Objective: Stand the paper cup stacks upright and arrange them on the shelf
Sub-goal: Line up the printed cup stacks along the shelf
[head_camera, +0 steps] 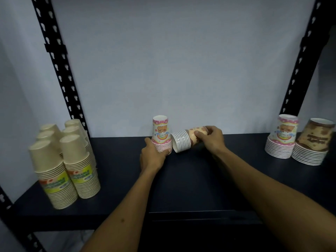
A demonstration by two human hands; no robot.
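Observation:
A pink printed cup stack [161, 131] stands rim-down at the middle of the dark shelf [190, 179]. My left hand [153, 157] wraps its lower rims from the front. Right beside it a beige-brown cup stack [183, 140] lies on its side, rims pointing left toward the pink stack. My right hand [211, 137] grips that lying stack around its narrow end. The two stacks nearly touch.
Several tall beige cup stacks [69, 166] stand at the shelf's left end. At the right end stand a pink stack [281, 137] and a brown stack [313, 142]. Black slotted uprights [60, 70] frame both sides; a pale wall is behind.

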